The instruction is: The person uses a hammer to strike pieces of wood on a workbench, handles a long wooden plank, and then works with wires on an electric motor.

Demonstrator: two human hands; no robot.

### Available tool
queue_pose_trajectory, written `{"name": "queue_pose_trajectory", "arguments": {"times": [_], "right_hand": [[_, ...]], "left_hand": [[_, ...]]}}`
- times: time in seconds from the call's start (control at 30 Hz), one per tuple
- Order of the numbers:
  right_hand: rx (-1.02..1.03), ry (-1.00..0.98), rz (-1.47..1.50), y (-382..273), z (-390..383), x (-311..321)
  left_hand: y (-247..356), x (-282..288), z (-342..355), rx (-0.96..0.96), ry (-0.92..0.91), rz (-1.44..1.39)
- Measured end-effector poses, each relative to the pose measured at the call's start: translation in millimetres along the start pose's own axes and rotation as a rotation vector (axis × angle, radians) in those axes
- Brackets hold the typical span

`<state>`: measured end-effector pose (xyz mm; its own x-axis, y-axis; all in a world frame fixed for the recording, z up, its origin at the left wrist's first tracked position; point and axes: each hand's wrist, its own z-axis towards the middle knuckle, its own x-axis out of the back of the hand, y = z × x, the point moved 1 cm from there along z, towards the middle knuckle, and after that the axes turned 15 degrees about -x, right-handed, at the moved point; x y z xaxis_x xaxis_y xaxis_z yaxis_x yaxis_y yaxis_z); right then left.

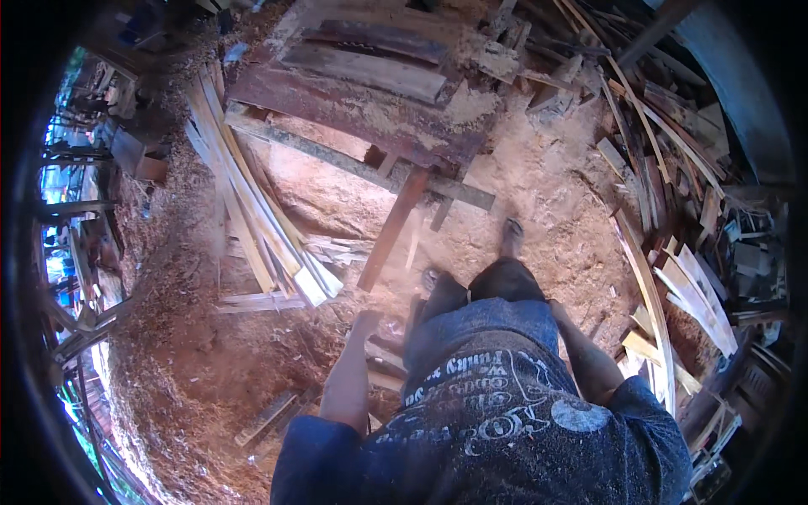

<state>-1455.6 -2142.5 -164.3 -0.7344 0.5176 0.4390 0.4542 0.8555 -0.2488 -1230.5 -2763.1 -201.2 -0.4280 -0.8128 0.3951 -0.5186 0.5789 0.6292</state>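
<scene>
My left hand (367, 321) hangs beside my left leg, just below the end of a reddish-brown board (383, 248) that sticks out from a dusty wooden platform (379, 118); its fingers are too unclear to read. My right hand (553, 310) is at my right hip, mostly hidden by my shorts and forearm. A long grey beam (303, 150) runs along the platform's near edge. To the left of the board lies a bundle of pale narrow strips (278, 252). My feet (512, 227) stand on sawdust.
Long curved offcuts (644, 286) lie along my right. A heap of mixed timber (656, 135) fills the upper right. A dark rack of wood (84, 202) lines the bright left side. Short loose boards (265, 421) lie in the sawdust at lower left.
</scene>
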Motion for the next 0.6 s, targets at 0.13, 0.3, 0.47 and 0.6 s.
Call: {"name": "queue_pose_trajectory", "arguments": {"times": [0.13,0.3,0.47,0.6], "right_hand": [[-0.155,0.062,-0.036,42,16,76],[-0.214,-0.234,0.627,28,26,172],[-0.083,-0.123,0.54,38,40,250],[-0.087,-0.214,0.516,93,78,280]], "left_hand": [[137,-21,59,-0.048,0.271,0.01],[212,-20,110,-0.136,0.405,0.173],[282,-83,155,-0.103,0.354,0.213],[372,-127,158,-0.413,0.266,0.516]]}}
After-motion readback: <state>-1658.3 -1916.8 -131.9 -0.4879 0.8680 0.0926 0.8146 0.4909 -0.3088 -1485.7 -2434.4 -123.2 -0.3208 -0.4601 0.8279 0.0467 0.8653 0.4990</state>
